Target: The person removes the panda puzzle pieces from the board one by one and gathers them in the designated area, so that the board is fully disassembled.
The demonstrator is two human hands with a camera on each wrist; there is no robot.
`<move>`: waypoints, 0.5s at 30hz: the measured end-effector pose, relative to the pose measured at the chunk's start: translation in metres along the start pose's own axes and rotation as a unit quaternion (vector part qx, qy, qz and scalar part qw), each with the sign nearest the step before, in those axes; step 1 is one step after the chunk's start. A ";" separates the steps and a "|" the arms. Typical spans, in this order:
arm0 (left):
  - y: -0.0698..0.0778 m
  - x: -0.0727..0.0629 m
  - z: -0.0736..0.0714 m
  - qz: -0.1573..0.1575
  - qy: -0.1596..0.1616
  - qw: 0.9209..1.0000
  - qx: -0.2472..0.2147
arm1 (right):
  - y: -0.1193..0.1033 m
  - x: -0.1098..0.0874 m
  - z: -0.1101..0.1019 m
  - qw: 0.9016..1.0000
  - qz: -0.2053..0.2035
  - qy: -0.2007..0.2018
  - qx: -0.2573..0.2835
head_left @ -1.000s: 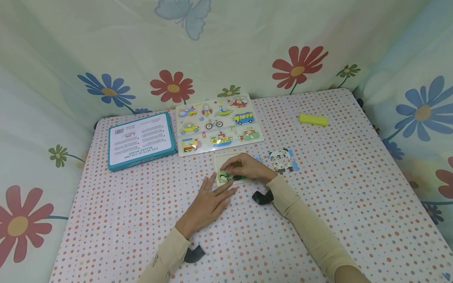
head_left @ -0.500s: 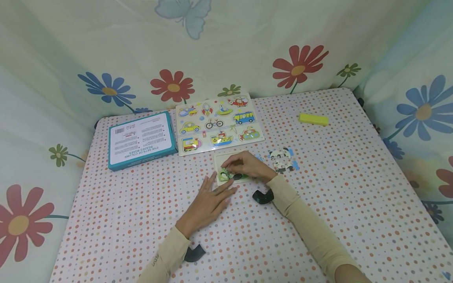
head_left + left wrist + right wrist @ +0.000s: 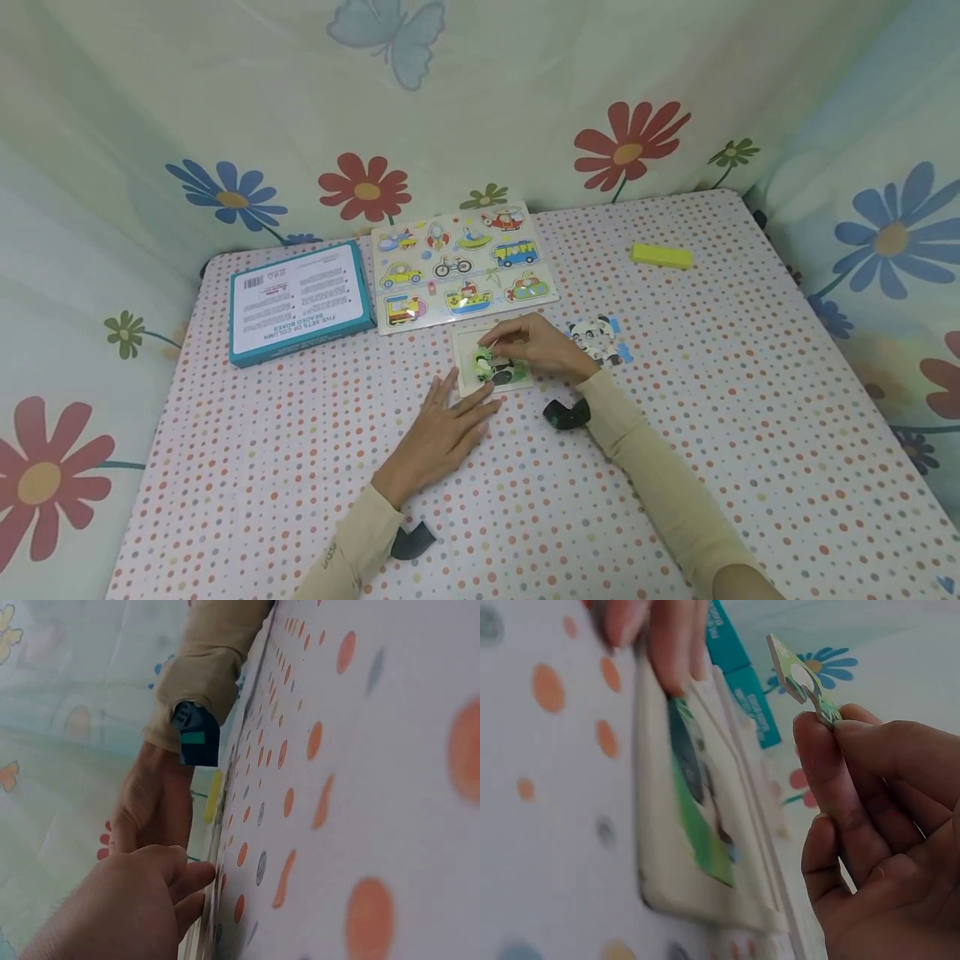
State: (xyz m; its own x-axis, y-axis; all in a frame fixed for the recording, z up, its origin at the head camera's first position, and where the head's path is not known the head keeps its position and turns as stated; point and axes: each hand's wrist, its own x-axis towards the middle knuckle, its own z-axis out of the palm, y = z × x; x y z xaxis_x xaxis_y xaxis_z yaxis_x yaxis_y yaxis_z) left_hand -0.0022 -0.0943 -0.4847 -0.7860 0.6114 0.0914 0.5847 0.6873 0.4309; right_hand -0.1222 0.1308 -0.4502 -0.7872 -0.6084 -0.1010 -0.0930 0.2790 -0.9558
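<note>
My right hand (image 3: pixel 543 346) pinches a thin green jigsaw piece (image 3: pixel 799 675) between thumb and fingertips. In the right wrist view the piece is held up on edge, apart from the small wooden puzzle tray (image 3: pixel 656 847). Several joined green, black and white pieces (image 3: pixel 697 780) lie in the tray, at the side nearer me. My left hand (image 3: pixel 435 437) rests with extended fingers at the tray's near left corner, its fingertips touching the rim. Right of the tray, partly behind my right hand, is a blue and white panda puzzle picture (image 3: pixel 596 337).
Behind the tray lies a vehicle peg puzzle board (image 3: pixel 465 267). A teal-edged box (image 3: pixel 300 300) is to its left, and a yellow block (image 3: pixel 662 255) stands at the back right. A dotted cloth (image 3: pixel 262 467) covers the table; flowered curtains hang around it.
My right hand has shifted a little to the right and the green piece has come up with it, showing more of the tray. The left hand stays in place.
</note>
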 end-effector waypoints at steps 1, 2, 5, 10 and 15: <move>0.000 0.000 0.000 -0.001 -0.001 1.000 0.000 | -0.001 -0.003 -0.004 1.000 -0.006 0.004 0.001; 0.001 0.000 0.000 -0.002 -0.002 1.000 0.000 | -0.002 -0.006 -0.008 1.000 -0.009 0.008 0.002; 0.002 0.000 0.000 -0.007 -0.007 1.000 0.001 | -0.004 -0.019 -0.021 1.000 -0.004 0.027 -0.001; 0.002 -0.001 0.000 -0.005 -0.003 1.000 -0.002 | 0.000 -0.045 -0.039 0.998 0.018 0.058 -0.024; 0.002 -0.002 0.001 -0.005 0.004 1.000 -0.010 | 0.007 -0.068 -0.049 0.995 0.047 0.067 -0.050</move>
State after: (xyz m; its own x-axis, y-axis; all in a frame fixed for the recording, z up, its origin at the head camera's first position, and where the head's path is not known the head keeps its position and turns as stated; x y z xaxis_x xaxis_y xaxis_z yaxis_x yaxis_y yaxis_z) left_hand 0.0007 -0.0934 -0.4843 -0.7935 0.6013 0.0939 0.5727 0.6855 0.4496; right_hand -0.0992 0.2103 -0.4365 -0.8693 -0.4726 -0.1448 -0.0692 0.4064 -0.9111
